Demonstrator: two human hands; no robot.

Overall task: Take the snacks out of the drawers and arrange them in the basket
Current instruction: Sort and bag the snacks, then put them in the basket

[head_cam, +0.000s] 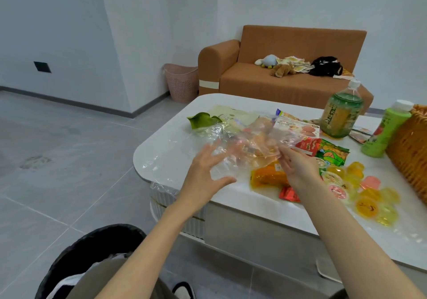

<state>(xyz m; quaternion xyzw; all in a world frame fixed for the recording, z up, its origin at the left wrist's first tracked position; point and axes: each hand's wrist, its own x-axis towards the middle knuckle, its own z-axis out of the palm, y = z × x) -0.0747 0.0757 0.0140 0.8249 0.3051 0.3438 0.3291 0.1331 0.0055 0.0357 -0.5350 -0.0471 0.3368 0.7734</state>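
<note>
step: snacks out on bench (175, 137), none visibly in basket (411, 151) at 3 o'clock | left hand (208, 169) spread on clear bag (240, 144), right hand (298, 167) pinching it | next: drop bag, load jelly cups (360, 194)

Room interior under soft, even light: white walls (57, 21) meet a grey tiled floor (69, 148) along a dark baseboard (69, 102), with a black wall plate (42, 67) set low on the left wall. An orange-brown sofa (265, 81) stands against the far wall, carrying soft toys (283, 69) and a black bundle (325, 66); a pink perforated laundry basket (182, 84) stands just beside its left arm. A white table (208, 101) with rounded corners occupies the foreground, and a black bin (92, 248) sits on the floor at lower left.
</note>
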